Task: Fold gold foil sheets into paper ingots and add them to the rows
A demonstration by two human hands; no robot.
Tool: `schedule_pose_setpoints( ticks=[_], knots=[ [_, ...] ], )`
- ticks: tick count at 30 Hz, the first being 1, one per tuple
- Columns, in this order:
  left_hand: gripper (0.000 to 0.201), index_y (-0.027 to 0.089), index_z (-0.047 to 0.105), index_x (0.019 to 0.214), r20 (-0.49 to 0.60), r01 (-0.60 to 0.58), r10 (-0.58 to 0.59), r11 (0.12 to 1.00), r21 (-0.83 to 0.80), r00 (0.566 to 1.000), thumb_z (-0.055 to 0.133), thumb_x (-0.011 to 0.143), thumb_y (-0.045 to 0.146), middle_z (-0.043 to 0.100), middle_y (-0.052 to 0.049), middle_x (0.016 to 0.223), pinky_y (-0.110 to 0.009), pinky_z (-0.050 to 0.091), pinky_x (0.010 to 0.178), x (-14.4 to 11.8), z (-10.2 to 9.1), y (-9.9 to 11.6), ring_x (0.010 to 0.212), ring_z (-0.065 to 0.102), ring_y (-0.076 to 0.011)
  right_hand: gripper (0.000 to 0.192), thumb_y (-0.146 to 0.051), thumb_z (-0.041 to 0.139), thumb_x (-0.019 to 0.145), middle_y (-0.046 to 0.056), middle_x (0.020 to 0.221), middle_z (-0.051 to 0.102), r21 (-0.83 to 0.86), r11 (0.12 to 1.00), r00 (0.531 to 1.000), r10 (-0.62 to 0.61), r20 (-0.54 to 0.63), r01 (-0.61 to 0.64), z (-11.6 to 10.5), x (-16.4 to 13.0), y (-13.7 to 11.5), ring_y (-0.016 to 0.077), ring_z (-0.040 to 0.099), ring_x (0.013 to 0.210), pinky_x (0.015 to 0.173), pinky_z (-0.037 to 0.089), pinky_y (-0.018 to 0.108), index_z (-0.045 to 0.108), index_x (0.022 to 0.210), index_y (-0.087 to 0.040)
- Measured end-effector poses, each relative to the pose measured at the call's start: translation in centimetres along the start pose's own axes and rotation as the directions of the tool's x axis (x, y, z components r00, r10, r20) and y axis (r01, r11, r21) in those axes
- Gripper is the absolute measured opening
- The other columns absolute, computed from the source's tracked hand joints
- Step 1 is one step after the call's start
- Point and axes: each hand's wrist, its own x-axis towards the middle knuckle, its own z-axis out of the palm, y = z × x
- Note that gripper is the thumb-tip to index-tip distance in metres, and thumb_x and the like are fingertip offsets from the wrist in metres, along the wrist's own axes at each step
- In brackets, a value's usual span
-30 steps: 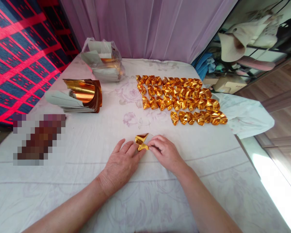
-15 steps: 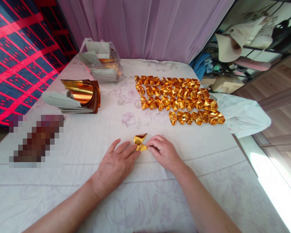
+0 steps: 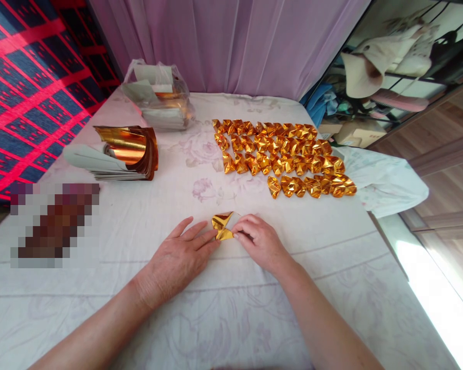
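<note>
A small piece of gold foil paper [image 3: 223, 226], partly folded, lies on the white cloth-covered table [image 3: 139, 226] in front of me. My right hand [image 3: 261, 244] pinches its right edge with fingers curled. Flat on the cloth lies my left hand [image 3: 176, 261], fingers spread, fingertips touching the paper's left side. Farther back on the right, several folded gold paper pieces [image 3: 283, 156] sit in rows.
A stack of gold foil sheets [image 3: 118, 154] curls up at the left. Behind it stands a plastic bag of more sheets [image 3: 160, 97]. A blurred patch [image 3: 54, 223] covers something on the left. A white cloth [image 3: 386, 182] hangs off the right edge; purple curtain behind.
My left hand has slid slightly back and to the left, its fingers flattening against the cloth. My right hand and the gold paper stay almost where they were.
</note>
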Motion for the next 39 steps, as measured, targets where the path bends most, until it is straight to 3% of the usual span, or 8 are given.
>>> schedule_pose_setpoints(
  ticks=[14,18,21,23,31,39],
  knots=[
    [0.032,0.019,0.061,0.122,-0.052,0.003,-0.002,1.0,0.022,0.999,0.054,0.091,0.017,0.068,-0.005,0.126,-0.047,0.032,0.113,0.3,0.0,0.3,0.119,0.059,-0.0242,0.016,-0.008,0.059,0.084,0.001,0.089,0.067,0.017,1.0,0.999,-0.016,-0.03,0.016,0.1,0.0,-0.1,0.0153,0.063,0.083,0.075,0.049,0.028,0.067,0.084,-0.023],
    [0.034,0.018,0.062,0.125,-0.081,0.043,-0.042,0.999,0.002,0.996,0.052,0.095,0.027,0.068,-0.006,0.125,-0.047,0.03,0.114,0.3,0.5,0.7,0.118,0.059,-0.0247,0.016,-0.01,0.054,0.085,0.002,0.087,0.066,0.07,0.996,0.98,-0.033,-0.197,0.048,0.1,-0.2,0.0,0.0157,0.063,0.082,0.073,0.051,0.027,0.064,0.084,-0.023],
    [0.033,0.02,0.065,0.123,-0.091,0.064,-0.066,0.998,-0.028,0.994,0.051,0.096,0.033,0.068,-0.005,0.125,-0.046,0.028,0.116,0.2,0.9,0.8,0.119,0.058,-0.0244,0.021,-0.007,0.05,0.081,0.004,0.088,0.066,-0.007,1.0,0.926,0.002,-0.377,-0.005,0.0,-0.3,0.7,0.0183,0.063,0.085,0.076,0.051,0.03,0.062,0.087,-0.023],
    [0.034,0.02,0.065,0.123,-0.095,0.068,-0.071,0.997,-0.036,0.993,0.052,0.096,0.035,0.068,-0.005,0.125,-0.046,0.027,0.116,0.2,1.0,0.7,0.12,0.058,-0.0246,0.027,-0.004,0.047,0.078,0.004,0.09,0.067,-0.084,0.995,0.908,0.014,-0.42,-0.055,-0.1,-0.4,1.3,0.0203,0.063,0.088,0.081,0.051,0.033,0.061,0.09,-0.024],
    [0.032,0.019,0.062,0.123,-0.073,0.035,-0.036,0.999,-0.017,0.997,0.051,0.096,0.032,0.068,-0.007,0.125,-0.048,0.031,0.113,0.4,0.3,0.5,0.119,0.058,-0.0262,0.037,0.0,0.045,0.072,0.005,0.091,0.071,-0.212,0.976,0.95,-0.015,-0.311,-0.054,-0.1,-0.4,1.9,0.0232,0.062,0.088,0.079,0.05,0.036,0.063,0.095,-0.022],
    [0.037,0.025,0.063,0.126,-0.064,0.083,-0.086,0.996,-0.041,0.994,0.057,0.094,0.043,0.063,-0.005,0.134,-0.05,0.026,0.117,0.2,0.6,0.3,0.125,0.054,-0.0266,0.04,0.002,0.045,0.074,0.003,0.09,0.07,-0.12,0.992,0.964,-0.054,-0.261,0.023,-0.5,-0.2,1.5,0.0201,0.063,0.086,0.079,0.051,0.034,0.064,0.097,-0.024]
  ],
)
